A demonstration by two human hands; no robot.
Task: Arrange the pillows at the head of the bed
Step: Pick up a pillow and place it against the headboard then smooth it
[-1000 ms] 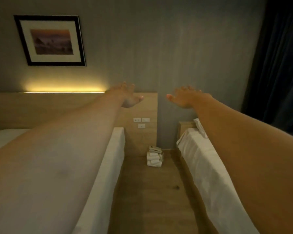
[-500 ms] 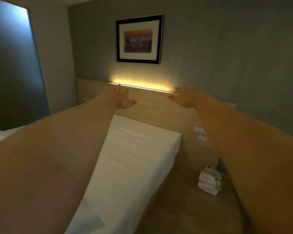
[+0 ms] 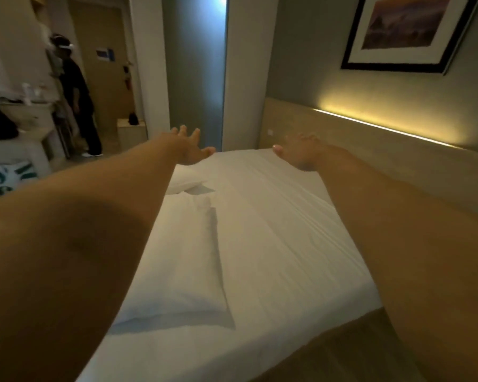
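Both bare arms stretch forward from the bottom corners of the frame toward the middle. The left hand (image 3: pixel 189 151) hangs in the air just left of centre, fingers spread wide and palm turned partly up, gripping nothing. The right hand (image 3: pixel 301 155) hangs just right of centre, level with the left one; it is motion-blurred, but its fingers look spread and it has hold of nothing. Neither hand touches the bedding.

Below them the wide bed with a smooth white sheet (image 3: pixel 273 230) fills the centre and lower part of the frame. A long white rectangular pillow (image 3: pixel 185 260) lies flat on the sheet in the lower centre, its left part hidden by the left forearm. A second white pillow (image 3: pixel 186 180) lies farther up, just below the left hand, near the first one; its left side is also covered by the arm. Both pillows sit well apart from the light wooden headboard (image 3: pixel 370 144), which runs along the right side of the frame with a glowing yellow light strip (image 3: pixel 384 128) along its top edge. Above it, in the upper right corner, hangs a black-framed picture with an orange scene (image 3: pixel 406 31) on the grey wall.

In the upper left a person in dark clothes (image 3: pixel 76 89) stands near a pale wooden door (image 3: pixel 105 78).
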